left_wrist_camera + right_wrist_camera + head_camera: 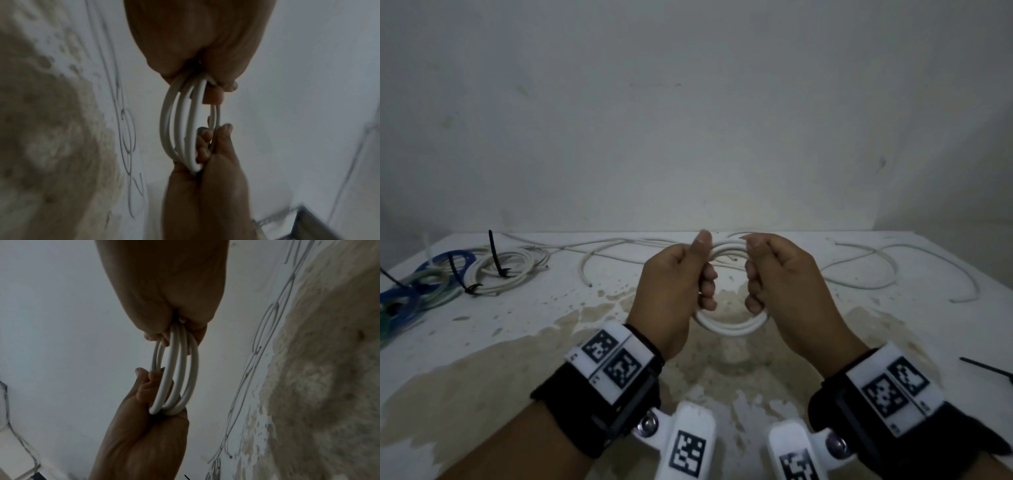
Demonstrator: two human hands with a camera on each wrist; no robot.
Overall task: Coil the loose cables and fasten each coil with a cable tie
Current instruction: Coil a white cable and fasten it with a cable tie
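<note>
Head view: white cable coil point(731, 323) gripped between both hands point(726, 284).

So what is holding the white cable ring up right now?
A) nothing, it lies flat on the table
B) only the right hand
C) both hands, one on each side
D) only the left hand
C: the left hand grips one side of the white cable coil and the right hand grips the other, lifting it above the table.
</note>
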